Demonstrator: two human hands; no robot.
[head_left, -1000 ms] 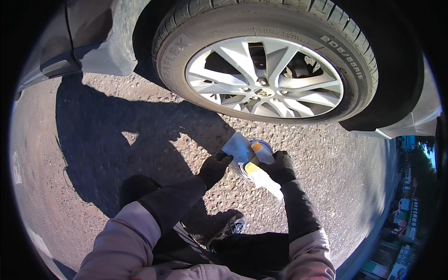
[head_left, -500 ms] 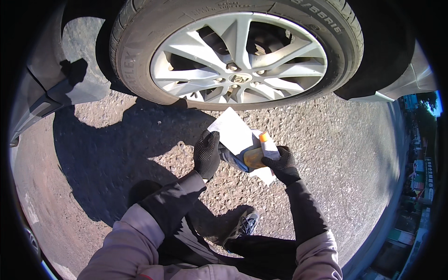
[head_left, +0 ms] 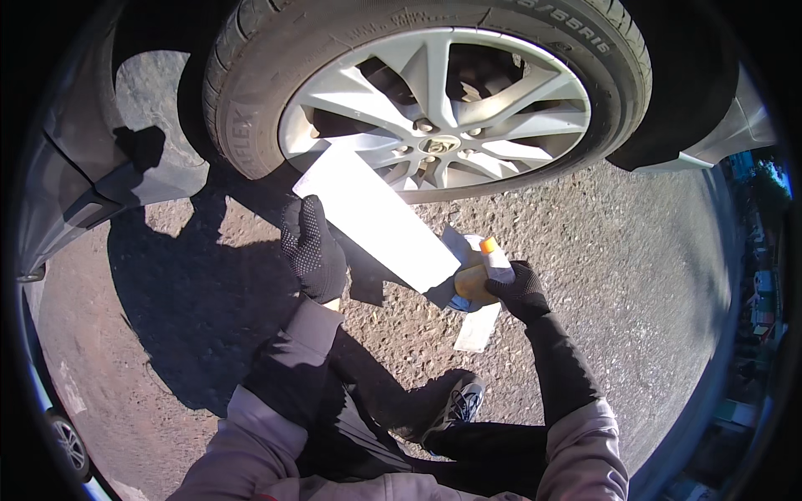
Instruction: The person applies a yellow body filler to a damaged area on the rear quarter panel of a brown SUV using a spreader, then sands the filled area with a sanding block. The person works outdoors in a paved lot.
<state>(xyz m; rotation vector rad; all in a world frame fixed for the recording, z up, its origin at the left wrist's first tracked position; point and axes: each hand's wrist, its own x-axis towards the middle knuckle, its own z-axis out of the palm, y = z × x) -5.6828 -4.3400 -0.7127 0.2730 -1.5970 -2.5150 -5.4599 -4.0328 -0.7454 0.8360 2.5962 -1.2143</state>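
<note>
Left hand (head_left: 314, 257) pinches a white sheet (head_left: 380, 219), blocking part of the far wheel (head_left: 439, 145); right hand (head_left: 524, 292), fingers curled, clasps a bottle (head_left: 499, 265); shoe (head_left: 464, 404) near.

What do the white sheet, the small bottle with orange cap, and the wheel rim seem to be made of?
White sheet: perhaps paper or thin cloth; it looks flat, but glare hides texture and finish.
Small bottle: probably plastic; pale body, evenly coloured orange cap, gloss unclear.
Wheel rim: likely metal, satin finish; its silvery surface catches sunlight.

The left hand (head_left: 313, 253) has moved farther from the right hand (head_left: 521, 290), drawing the white sheet (head_left: 378, 219) out much longer.
</note>
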